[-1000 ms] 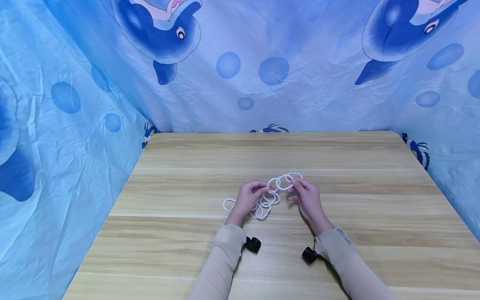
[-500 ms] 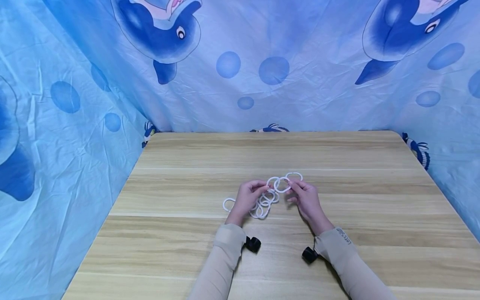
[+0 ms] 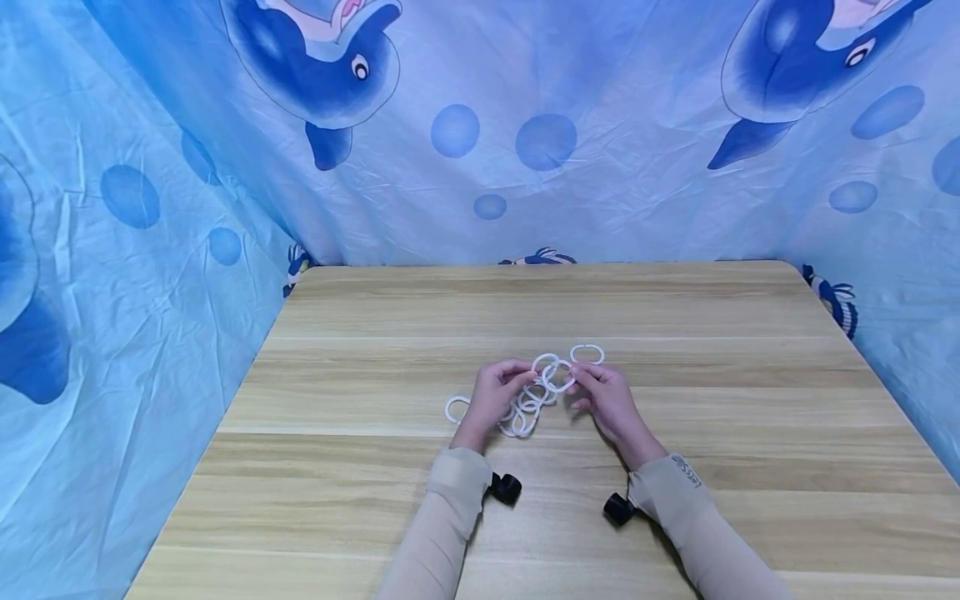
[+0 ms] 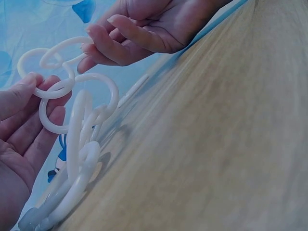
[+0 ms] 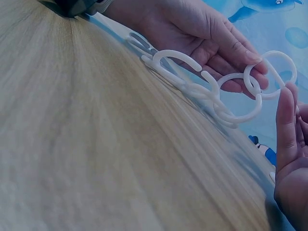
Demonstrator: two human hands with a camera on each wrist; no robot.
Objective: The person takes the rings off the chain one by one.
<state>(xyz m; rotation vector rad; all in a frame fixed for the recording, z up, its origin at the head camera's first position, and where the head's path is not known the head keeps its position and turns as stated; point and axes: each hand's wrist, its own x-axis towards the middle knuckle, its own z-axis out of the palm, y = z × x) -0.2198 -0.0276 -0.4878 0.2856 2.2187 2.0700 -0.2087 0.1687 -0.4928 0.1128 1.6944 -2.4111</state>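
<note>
Over the middle of the table, my left hand (image 3: 497, 394) pinches a white plastic chain link (image 4: 22, 61) between thumb and fingers. My right hand (image 3: 613, 402) faces it and pinches the neighbouring white link (image 3: 558, 392) at its right side. These two links hook through each other, as the right wrist view shows. From the left hand, more interlocked links (image 5: 236, 119) hang down in a chain to the tabletop, some with a visible gap in the ring. Part of the chain is hidden behind the left hand, and an end link (image 3: 447, 408) shows at its left.
A separate white link (image 3: 587, 346) lies on the table just beyond the right fingertips. The wood-grain table (image 3: 360, 500) reaches back to a blue dolphin-print cloth (image 3: 630, 208). Small black cameras (image 3: 507, 490) sit at both wrists.
My right hand has shifted slightly left, bringing its link closer to my left hand. The separate link at the back, overlapped by that link before, now shows whole. My left hand stays put.
</note>
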